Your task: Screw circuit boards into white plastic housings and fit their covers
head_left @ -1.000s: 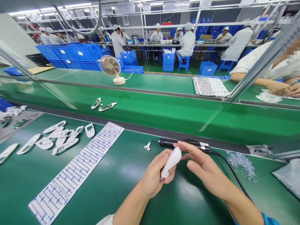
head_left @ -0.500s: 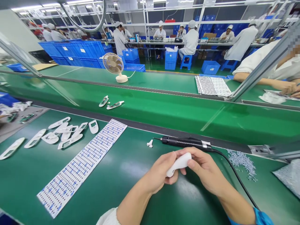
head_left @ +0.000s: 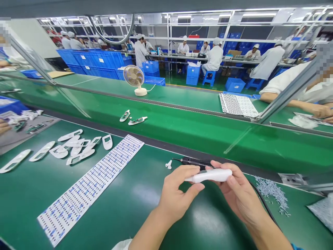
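Note:
A slim white plastic housing (head_left: 212,175) is held up over the green bench, lying nearly level across both hands. My right hand (head_left: 238,189) grips its rounded right end, thumb in front and fingers behind. At the narrower left end, the fingers of my left hand (head_left: 178,192) rest along the top and far side, while its thumb stands a little below. Behind the hands lies a black electric screwdriver (head_left: 192,161), partly hidden by them. Near its bit sits a small white plastic part (head_left: 169,164).
Several white shell pieces (head_left: 80,156) lie at left beside a long printed sticker sheet (head_left: 91,185). Small screws (head_left: 273,192) are heaped at right, near a clear bag (head_left: 324,208). Two housings with circuit boards (head_left: 137,121) rest on the green strip beyond. A co-worker's hand (head_left: 318,110) is at far right.
The housing has turned from slanted to nearly level and shifted right. My left hand has loosened, its thumb coming away from the housing. The camera view has tilted slightly upward.

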The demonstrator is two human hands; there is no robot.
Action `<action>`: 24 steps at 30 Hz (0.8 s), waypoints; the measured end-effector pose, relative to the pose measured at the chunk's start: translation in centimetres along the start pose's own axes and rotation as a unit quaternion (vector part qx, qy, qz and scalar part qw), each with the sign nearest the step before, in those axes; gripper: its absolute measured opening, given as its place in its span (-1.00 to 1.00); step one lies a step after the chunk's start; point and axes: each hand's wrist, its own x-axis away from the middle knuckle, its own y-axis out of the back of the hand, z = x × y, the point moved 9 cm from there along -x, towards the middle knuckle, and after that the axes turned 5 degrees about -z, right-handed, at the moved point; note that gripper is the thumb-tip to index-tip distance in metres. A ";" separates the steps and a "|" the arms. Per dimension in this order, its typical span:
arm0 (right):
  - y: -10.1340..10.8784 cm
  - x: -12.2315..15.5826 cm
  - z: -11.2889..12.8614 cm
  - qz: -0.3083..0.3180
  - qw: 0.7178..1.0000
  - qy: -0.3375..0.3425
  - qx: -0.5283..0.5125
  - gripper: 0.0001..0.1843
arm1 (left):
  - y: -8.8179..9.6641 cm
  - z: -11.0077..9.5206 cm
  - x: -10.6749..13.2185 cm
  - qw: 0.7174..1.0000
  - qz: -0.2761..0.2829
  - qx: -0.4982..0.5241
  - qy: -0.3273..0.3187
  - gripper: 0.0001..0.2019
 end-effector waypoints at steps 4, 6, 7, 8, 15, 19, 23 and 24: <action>-0.5 0.2 0.1 -0.010 0.997 0.048 0.061 -0.82 | 0.5 1.1 0.0 0.998 -0.014 -0.038 0.047 -0.81; -0.4 0.2 -0.1 -0.047 0.994 0.059 0.076 -0.79 | 0.6 2.4 0.4 0.993 -0.022 -0.033 0.115 -0.82; -0.3 0.1 -0.4 -0.071 0.994 0.054 0.069 -0.73 | 0.6 3.2 0.7 0.987 -0.030 -0.021 0.157 -0.81; -0.1 -0.1 -0.6 -0.095 0.993 0.047 0.055 -0.66 | 0.7 4.0 1.0 0.979 -0.044 -0.004 0.201 -0.78; 0.9 -1.2 -5.9 -0.096 0.965 -0.188 0.154 -0.42 | -4.7 8.8 -6.4 0.945 0.020 -0.042 0.325 -0.41; 0.9 -1.2 -8.1 0.000 0.939 -0.215 0.268 -0.59 | -14.5 12.8 -14.8 0.929 0.157 -0.192 0.276 -0.57; 1.2 -1.6 -8.0 0.015 0.946 -0.209 0.247 -0.67 | -22.1 16.4 -18.1 0.895 0.218 -0.305 0.241 -0.72; 1.2 -1.8 -7.6 0.019 0.947 -0.202 0.250 -0.68 | -23.0 16.8 -18.3 0.888 0.227 -0.329 0.227 -0.72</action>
